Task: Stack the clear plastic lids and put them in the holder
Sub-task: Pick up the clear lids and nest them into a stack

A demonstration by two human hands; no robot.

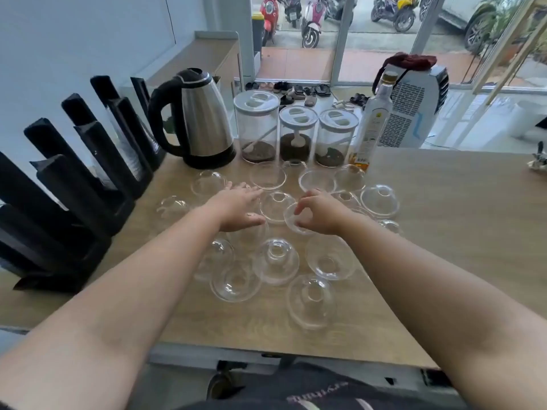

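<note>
Several clear dome lids lie scattered on the wooden table (444, 202), some dome up like one near me (276, 260), some upside down like another (330, 258). My right hand (321, 213) pinches the rim of one clear lid (291, 221) at the middle of the spread. To its left, my left hand (238, 208) hovers flat with spread fingers over another lid (251, 232), holding nothing. The black holder (88, 173) with slanted slots stands along the table's left side; a slot holds stacked clear items.
A steel kettle (198, 119) stands at the back left of the lids. Three clear canisters (296, 134) and a bottle (370, 125) line the table's far edge. A white appliance (414, 110) stands on the floor behind.
</note>
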